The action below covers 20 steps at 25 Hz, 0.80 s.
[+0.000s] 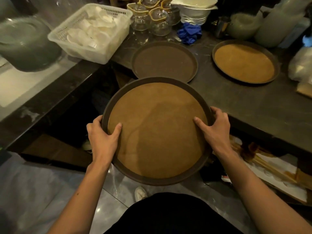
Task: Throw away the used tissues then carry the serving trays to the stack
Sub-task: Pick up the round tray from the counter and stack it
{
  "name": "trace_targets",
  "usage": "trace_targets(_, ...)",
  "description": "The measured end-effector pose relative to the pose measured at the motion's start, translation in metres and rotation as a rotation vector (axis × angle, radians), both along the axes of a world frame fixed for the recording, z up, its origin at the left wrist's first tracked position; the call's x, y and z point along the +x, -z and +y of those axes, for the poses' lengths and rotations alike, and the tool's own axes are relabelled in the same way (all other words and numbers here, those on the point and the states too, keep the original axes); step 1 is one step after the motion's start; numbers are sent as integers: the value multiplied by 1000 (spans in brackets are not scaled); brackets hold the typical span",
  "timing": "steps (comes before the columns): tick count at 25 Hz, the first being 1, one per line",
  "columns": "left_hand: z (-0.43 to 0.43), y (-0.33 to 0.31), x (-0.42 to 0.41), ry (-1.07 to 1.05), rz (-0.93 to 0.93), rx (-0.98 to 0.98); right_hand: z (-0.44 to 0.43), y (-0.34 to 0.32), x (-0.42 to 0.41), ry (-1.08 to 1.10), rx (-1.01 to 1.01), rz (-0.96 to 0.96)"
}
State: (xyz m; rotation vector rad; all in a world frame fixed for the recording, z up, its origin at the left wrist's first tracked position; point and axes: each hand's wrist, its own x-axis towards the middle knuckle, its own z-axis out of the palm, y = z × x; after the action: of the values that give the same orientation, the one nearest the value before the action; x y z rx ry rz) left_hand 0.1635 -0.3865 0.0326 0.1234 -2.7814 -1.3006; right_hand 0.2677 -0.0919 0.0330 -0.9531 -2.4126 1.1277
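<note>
While no writing is legible, the round tray (157,132) is gripped at opposite rims by left hand (103,134) and right hand (214,127), off the worktop (236,102).

We reach both bare forearms forward and slightly inward, our left hand (103,135) clamped on the left rim of the round tray (157,130) with its thumb lying on top, our right hand (213,128) gripping the right rim likewise, fingers curled underneath.

Dark stone counter (236,102) with two round trays (164,62) (244,62), white basket (91,32), glasses (152,22).
</note>
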Motion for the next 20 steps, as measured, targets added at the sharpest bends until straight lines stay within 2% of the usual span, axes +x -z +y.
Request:
trace_targets(9, -15, 8, -74, 51, -64, 28, -24, 2, -58, 91, 36, -45)
trace_targets(16, 37, 13, -136, 44, -43, -5, 29, 23, -120, 79, 24, -19)
trace_targets(20, 80, 8, -174, 34, -36, -40, 73, 23, -156, 105, -53, -29)
